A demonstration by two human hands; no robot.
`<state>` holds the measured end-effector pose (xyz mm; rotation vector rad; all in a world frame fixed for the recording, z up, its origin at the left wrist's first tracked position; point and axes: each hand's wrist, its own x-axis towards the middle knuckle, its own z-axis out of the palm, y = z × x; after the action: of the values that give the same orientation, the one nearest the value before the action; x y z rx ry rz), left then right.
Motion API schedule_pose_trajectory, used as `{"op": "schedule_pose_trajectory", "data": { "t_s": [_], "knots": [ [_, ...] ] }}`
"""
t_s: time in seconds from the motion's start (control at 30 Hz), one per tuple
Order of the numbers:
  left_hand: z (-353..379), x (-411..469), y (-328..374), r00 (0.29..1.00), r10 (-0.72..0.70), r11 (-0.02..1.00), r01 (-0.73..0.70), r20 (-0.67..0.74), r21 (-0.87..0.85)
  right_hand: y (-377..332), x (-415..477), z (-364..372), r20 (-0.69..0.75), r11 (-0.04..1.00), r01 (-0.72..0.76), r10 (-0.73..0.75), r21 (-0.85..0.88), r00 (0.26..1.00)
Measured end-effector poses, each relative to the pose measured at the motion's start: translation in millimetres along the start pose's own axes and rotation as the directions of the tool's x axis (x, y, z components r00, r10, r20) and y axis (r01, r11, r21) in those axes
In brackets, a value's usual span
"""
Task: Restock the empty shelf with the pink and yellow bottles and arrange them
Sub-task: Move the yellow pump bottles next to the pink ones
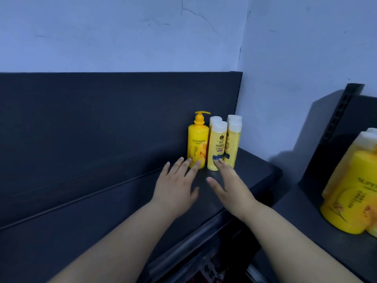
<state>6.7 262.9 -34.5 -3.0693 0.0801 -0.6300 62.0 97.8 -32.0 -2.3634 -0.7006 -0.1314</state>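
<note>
So the dark shelf (pixel 85 203) runs across the lower left and middle of the frame, and it's mostly bare. All the stock sits bunched up at its right end, just right of centre. There's a yellow pump bottle (pixel 197 144) with "SUPERIOR" on the label, standing upright with its pump nozzle pointing right. Just beside it on the right is a white-capped yellow bottle (pixel 216 147) reading "HERBAL", with another white cap peeking out behind it. Right of that, against the wall corner, are two more white-capped bottles (pixel 232 139), one behind the other. Can't tell what's inside any of them, the plastic isn't see-through.

Both hands are flat and spread, palms down, gripping nothing. The left hand (pixel 177 185) has its fingertips right at the base of the pump bottle, maybe touching, hard to say. The right hand (pixel 229 183) reaches to the foot of the HERBAL bottle.

At the far right edge of the frame, a second shelf (pixel 302 217) holds a cluster of big yellow bottles (pixel 349 193), partly cut off.
</note>
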Motion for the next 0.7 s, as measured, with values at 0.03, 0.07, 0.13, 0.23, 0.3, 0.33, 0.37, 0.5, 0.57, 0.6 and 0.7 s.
{"op": "schedule_pose_trajectory", "data": {
  "t_s": [0.03, 0.07, 0.13, 0.23, 0.3, 0.33, 0.37, 0.5, 0.57, 0.6, 0.7],
  "knots": [
    [0.8, 7.2, -6.9, 1.000, -0.003, 1.000, 0.003, -0.009, 0.001, -0.9, 11.4, 0.1, -0.013, 1.000, 0.001, -0.001, -0.003, 1.000],
    [2.0, 14.6, -14.5, 1.000, -0.009, 1.000, 0.009, -0.018, 0.001, -2.2, 22.5, 0.1, -0.022, 1.000, 0.002, -0.002, -0.008, 1.000],
    [4.4, 28.3, -29.0, 0.999, -0.023, 1.000, 0.023, -0.032, -0.006, -5.1, 41.3, 0.1, -0.024, 1.000, 0.003, -0.003, -0.026, 1.000],
    [10.1, 48.2, -48.8, 0.998, -0.032, 0.999, 0.031, -0.047, -0.016, -8.4, 64.6, 0.2, -0.033, 0.998, 0.019, -0.021, -0.052, 0.999],
    [16.3, 59.5, -56.7, 0.999, -0.036, 0.999, 0.035, -0.039, -0.019, -7.8, 75.8, 1.5, -0.044, 0.998, 0.028, -0.031, -0.060, 0.999],
    [20.1, 64.7, -58.7, 0.999, -0.034, 0.999, 0.033, -0.032, -0.021, -6.6, 80.1, 2.5, -0.050, 0.997, 0.033, -0.037, -0.066, 0.998],
    [22.2, 67.5, -58.6, 0.999, -0.031, 0.999, 0.031, -0.022, -0.023, -5.9, 81.4, 3.0, -0.051, 0.997, 0.036, -0.040, -0.072, 0.998],
    [35.4, 87.1, -60.4, 1.000, -0.021, 0.999, 0.022, 0.013, -0.047, 1.9, 99.5, 4.0, -0.036, 0.994, 0.030, -0.034, -0.101, 0.999],
    [40.9, 99.8, -60.2, 0.999, -0.014, 0.998, 0.016, 0.040, -0.057, 7.2, 113.5, 0.7, -0.028, 0.994, 0.028, -0.031, -0.104, 0.999],
    [42.7, 105.4, -60.2, 0.999, -0.012, 0.998, 0.015, 0.049, -0.059, 8.9, 120.3, -1.0, -0.026, 0.994, 0.030, -0.033, -0.101, 0.999],
    [48.9, 129.7, -60.4, 0.999, -0.025, 0.998, 0.028, 0.044, -0.058, 16.6, 145.9, -5.5, -0.041, 0.994, 0.038, -0.043, -0.104, 0.998]
  ]
}}
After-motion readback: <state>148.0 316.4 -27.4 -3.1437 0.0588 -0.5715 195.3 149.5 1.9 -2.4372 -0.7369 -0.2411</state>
